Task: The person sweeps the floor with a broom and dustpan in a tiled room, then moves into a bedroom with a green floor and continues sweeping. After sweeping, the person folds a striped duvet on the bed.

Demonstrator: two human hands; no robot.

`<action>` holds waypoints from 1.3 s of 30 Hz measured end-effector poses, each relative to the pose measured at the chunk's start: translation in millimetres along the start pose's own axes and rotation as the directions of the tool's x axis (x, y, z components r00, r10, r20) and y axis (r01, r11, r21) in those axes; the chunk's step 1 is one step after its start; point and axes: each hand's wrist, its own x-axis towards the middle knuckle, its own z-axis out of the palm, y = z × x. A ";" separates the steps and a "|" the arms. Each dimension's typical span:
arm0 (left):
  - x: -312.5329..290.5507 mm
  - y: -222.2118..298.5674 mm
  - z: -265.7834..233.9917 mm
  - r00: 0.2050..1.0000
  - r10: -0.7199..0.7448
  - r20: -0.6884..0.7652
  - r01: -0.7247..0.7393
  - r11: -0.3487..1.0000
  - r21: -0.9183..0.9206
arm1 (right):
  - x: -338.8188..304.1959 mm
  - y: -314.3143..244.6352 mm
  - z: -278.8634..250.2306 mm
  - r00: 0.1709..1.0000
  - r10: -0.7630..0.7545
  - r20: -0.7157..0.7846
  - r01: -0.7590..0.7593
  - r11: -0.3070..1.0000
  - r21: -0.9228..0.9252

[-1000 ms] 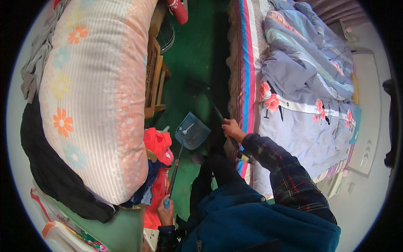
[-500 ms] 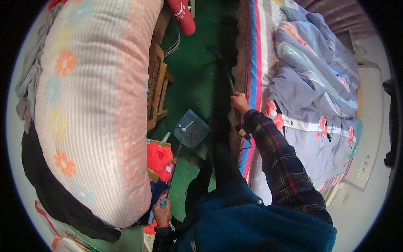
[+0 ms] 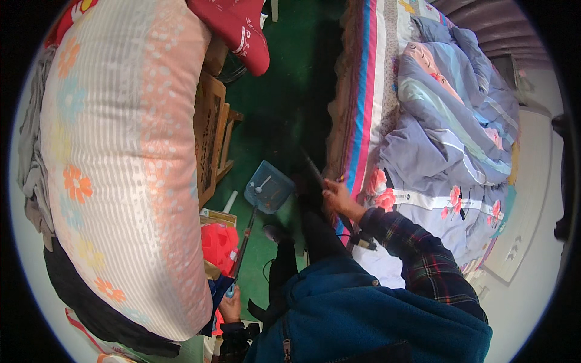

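Note:
My left hand [image 3: 230,305] is closed round the long handle of a translucent blue dustpan [image 3: 279,195], beside the striped bedding. The pan is low over the green floor, with a white spoon-shaped piece [image 3: 262,184] and small bits in it. In front of the right-hand bed edge, my right hand [image 3: 340,198] grips a dark, thin broom handle [image 3: 312,166]. That handle points away from me and fades into shadow; its far end is too dark and blurred to make out.
Puffy striped bedding [image 3: 121,151] with flowers fills the left. A wooden stool [image 3: 224,145] and red bag [image 3: 219,245] stand beside it; red cloth [image 3: 242,33] hangs above. On the right, a bed holds a grey-blue quilt [image 3: 436,133]. The green floor [image 3: 272,97] runs between.
My right hand has come nearer to me, drawing the broom handle back. The dustpan has shifted slightly left. The view has moved, and more of the red cloth shows.

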 end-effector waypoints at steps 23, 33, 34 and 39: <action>20.8 52.6 23.1 0.982 -0.104 0.157 0.128 0.981 -0.149 | 40.6 3.9 -18.8 0.988 -0.023 -0.156 0.017 0.999 -0.045; 44.8 51.3 25.1 0.988 0.085 0.129 -0.060 0.980 -0.191 | -13.1 -16.9 12.1 0.970 0.205 0.134 -0.233 0.939 0.252; 46.4 55.2 24.2 0.988 0.094 0.123 -0.071 0.980 -0.186 | -7.1 -22.8 7.4 0.984 0.144 0.109 -0.166 0.959 0.230; 51.8 78.4 19.1 0.982 0.163 0.096 -0.151 0.981 -0.126 | 74.1 -43.0 -22.0 0.991 0.009 -0.131 0.000 0.998 0.068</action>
